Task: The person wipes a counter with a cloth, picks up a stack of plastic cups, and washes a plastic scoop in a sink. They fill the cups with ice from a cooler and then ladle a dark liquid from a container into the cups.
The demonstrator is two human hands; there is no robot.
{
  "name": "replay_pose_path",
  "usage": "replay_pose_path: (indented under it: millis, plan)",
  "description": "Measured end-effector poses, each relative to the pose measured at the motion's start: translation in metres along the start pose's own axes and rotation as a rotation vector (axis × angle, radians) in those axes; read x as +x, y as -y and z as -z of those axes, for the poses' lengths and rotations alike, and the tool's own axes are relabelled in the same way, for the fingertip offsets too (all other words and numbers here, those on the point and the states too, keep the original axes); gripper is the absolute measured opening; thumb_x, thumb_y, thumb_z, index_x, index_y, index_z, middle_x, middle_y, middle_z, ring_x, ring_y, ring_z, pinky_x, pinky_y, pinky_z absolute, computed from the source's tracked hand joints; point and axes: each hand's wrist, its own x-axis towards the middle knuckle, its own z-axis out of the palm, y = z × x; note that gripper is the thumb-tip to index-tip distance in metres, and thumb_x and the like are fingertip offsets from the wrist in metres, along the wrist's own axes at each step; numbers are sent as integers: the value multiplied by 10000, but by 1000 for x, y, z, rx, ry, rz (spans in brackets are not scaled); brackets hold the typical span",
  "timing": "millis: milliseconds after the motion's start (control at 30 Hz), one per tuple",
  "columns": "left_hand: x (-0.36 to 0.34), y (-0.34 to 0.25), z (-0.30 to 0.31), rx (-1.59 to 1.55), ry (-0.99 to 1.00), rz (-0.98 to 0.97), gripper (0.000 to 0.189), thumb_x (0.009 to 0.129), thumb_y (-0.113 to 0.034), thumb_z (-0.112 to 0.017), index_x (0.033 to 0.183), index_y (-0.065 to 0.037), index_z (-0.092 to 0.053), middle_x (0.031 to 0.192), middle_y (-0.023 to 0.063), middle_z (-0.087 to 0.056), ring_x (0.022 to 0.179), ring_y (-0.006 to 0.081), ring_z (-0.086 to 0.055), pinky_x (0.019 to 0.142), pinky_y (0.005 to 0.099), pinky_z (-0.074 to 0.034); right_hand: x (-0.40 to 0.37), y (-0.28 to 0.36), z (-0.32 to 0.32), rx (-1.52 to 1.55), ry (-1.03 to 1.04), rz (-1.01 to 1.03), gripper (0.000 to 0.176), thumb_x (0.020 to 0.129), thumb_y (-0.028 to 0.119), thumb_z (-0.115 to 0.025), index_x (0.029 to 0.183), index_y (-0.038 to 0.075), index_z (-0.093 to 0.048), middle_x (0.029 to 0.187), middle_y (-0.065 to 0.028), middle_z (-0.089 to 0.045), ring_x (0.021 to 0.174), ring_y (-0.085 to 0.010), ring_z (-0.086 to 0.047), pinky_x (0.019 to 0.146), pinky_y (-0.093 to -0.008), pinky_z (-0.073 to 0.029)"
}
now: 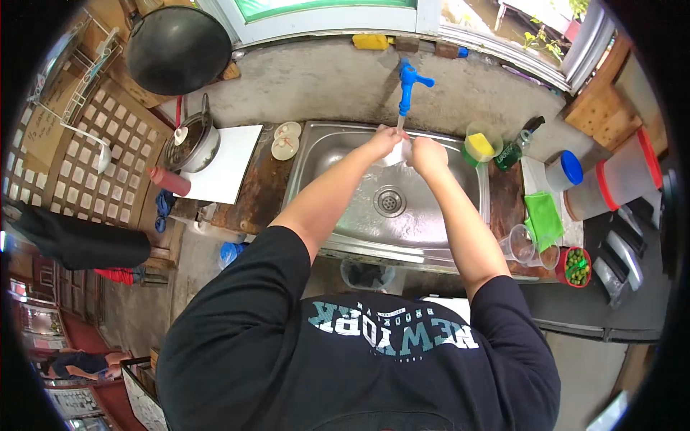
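Observation:
Water runs from the blue tap [407, 90] over a small whitish, translucent plastic container [392, 156] at the back of the steel sink [340, 135]. My left hand [383, 144] grips its left side, fingers closed near the stream. On the other side my right hand [429, 155] is closed at its edge; those fingers are partly hidden. The container's exact shape is hard to make out. Below my hands, the wet basin shows its round drain [389, 202].
Right of the sink stand a tub with a yellow sponge [481, 146], a green bottle [513, 151], a green cloth [544, 218], clear cups [522, 244] and a red basket of green fruit [574, 267]. Small dishes [285, 148], a white board [228, 159] and a pot [194, 147] lie left.

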Motion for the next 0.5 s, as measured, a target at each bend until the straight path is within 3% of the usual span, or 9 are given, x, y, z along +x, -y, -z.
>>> replay_pose_path:
  millis: [67, 133, 167, 267, 300, 400, 433, 500]
  plan:
    - [-4, 8, -1, 119, 4, -177, 280, 838, -252, -539, 1089, -192, -649, 1088, 133, -546, 1083, 271, -491, 942, 365, -391, 3, -3, -2, 19, -4, -49, 314, 603, 224, -788, 813, 17, -678, 855, -181, -671, 834, -327, -659, 753, -404, -523]
    - [-16, 4, 1, 273, -24, -293, 307, 833, -301, -541, 1096, -180, -643, 1075, 132, -552, 1070, 288, -504, 940, 366, -398, -2, -1, -2, 1, -42, 40, 301, 616, 224, -775, 814, 18, -680, 833, -173, -674, 809, -322, -664, 732, -407, -530]
    - [-17, 0, 1, 239, -101, -199, 345, 782, -347, -592, 1063, -158, -661, 1043, 161, -601, 1031, 315, -555, 896, 372, -435, -4, 5, -4, -19, -48, 56, 294, 621, 221, -770, 815, 19, -681, 825, -173, -674, 802, -322, -665, 724, -407, -532]
    - [5, -6, 3, 469, 118, 208, 329, 743, -360, -628, 1000, -165, -690, 986, 185, -646, 965, 316, -611, 835, 390, -472, -4, 15, -20, -97, -69, 114, 242, 641, 210, -748, 796, 34, -684, 790, -173, -672, 776, -323, -668, 699, -407, -539]
    - [8, -9, 4, 529, 117, 219, 276, 762, -335, -600, 957, -172, -706, 965, 188, -659, 939, 326, -630, 814, 411, -480, -8, 19, -22, -98, -94, 120, 230, 641, 210, -746, 781, 38, -685, 786, -173, -671, 776, -324, -668, 700, -406, -540]
    - [3, -22, 8, 464, 161, 33, 290, 784, -347, -576, 972, -166, -705, 978, 161, -662, 951, 323, -623, 827, 407, -475, -9, 13, -20, -18, -79, 25, 280, 624, 253, -760, 817, 57, -709, 800, -179, -672, 775, -320, -667, 714, -406, -530]
    - [-7, -32, 14, 493, 180, -74, 341, 821, -415, -565, 1005, -160, -696, 985, 139, -667, 950, 317, -621, 826, 400, -475, -4, 0, -18, 31, -45, 1, 306, 618, 266, -766, 842, 62, -715, 805, -181, -672, 777, -319, -666, 720, -407, -525]
    - [-16, -22, 15, 331, 76, -214, 384, 843, -466, -540, 1028, -163, -688, 1001, 132, -665, 948, 312, -622, 833, 395, -472, -3, -20, -14, 117, 6, -27, 399, 600, 305, -784, 930, 90, -721, 803, -193, -669, 783, -321, -662, 741, -410, -508]
